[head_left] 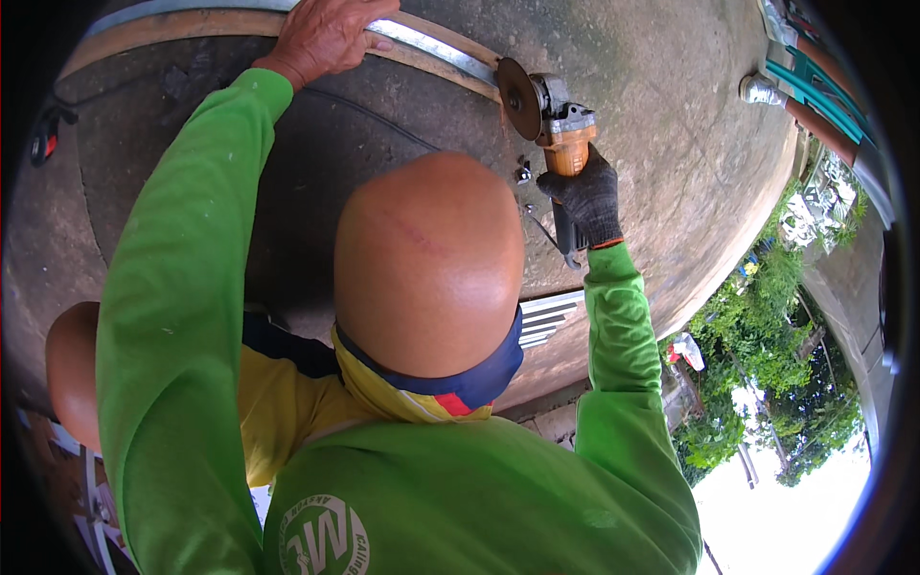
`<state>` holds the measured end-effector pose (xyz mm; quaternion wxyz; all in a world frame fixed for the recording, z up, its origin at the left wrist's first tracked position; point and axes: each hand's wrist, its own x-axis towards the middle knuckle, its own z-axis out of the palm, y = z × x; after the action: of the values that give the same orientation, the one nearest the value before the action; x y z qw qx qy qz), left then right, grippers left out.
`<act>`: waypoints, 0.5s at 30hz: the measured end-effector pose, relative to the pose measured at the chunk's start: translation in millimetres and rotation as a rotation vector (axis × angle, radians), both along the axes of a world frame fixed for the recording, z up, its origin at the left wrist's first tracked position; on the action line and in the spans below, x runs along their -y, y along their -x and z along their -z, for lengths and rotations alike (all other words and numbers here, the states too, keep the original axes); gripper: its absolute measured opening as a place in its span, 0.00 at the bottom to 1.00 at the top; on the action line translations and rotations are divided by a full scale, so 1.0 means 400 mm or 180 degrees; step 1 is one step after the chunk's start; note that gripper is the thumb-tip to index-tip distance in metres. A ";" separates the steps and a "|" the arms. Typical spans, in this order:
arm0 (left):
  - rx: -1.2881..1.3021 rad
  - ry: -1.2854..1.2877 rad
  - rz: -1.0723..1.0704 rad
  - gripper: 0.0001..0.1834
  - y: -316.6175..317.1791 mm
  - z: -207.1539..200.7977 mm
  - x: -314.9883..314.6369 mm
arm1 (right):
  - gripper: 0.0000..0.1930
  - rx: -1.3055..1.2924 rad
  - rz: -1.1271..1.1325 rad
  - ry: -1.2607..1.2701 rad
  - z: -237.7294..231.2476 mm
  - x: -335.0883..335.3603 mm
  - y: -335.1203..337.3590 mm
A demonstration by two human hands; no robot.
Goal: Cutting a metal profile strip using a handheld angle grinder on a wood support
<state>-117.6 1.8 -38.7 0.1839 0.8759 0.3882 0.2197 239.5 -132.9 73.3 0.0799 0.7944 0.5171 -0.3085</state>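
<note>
My left hand [331, 38], bare, is closed over a long silver metal bar [436, 46] at the top of the view. Brown strips [182, 30], which look like wood, run along the bar. An orange and grey angle grinder [569, 149] is in my right hand [592, 199], which wears a dark knitted glove with its fingers wrapped round the tool's body. The grinder's thin brown disc [518, 99] stands upright at the bar's right end. Whether the disc touches the bar I cannot tell. My green sleeves and bent knees fill the lower middle.
A dark cord [369, 117] crosses the concrete floor [661, 144]. Small metal pieces [523, 172] lie beside the grinder, and a red and black object [44, 142] at the far left. Pale metal slats [551, 317] lie by my knee. Another person's shoe [762, 91] and green tubing [815, 88] are at upper right.
</note>
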 end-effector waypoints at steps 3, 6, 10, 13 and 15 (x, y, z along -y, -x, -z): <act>0.0009 0.0017 -0.0017 0.10 -0.003 0.002 0.001 | 0.32 -0.0031 0.0053 0.0021 -0.008 -0.005 0.001; -0.0035 0.0000 -0.0012 0.11 -0.005 0.003 0.005 | 0.32 -0.0056 0.0018 -0.0037 -0.006 -0.003 0.001; -0.0021 -0.0081 -0.0019 0.11 -0.006 0.003 0.002 | 0.32 0.0007 0.0028 0.0004 -0.004 -0.004 0.005; -0.0041 -0.0002 -0.0001 0.11 -0.005 0.000 -0.004 | 0.33 0.0093 0.0043 0.0133 -0.012 -0.007 0.012; -0.0016 -0.0008 -0.0003 0.11 -0.006 -0.001 -0.006 | 0.32 -0.0228 0.0165 0.0034 -0.017 -0.006 0.012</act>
<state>-115.0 4.1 -38.1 0.1817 0.8765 0.3888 0.2182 234.7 -130.5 80.0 0.0575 0.7955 0.4973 -0.3415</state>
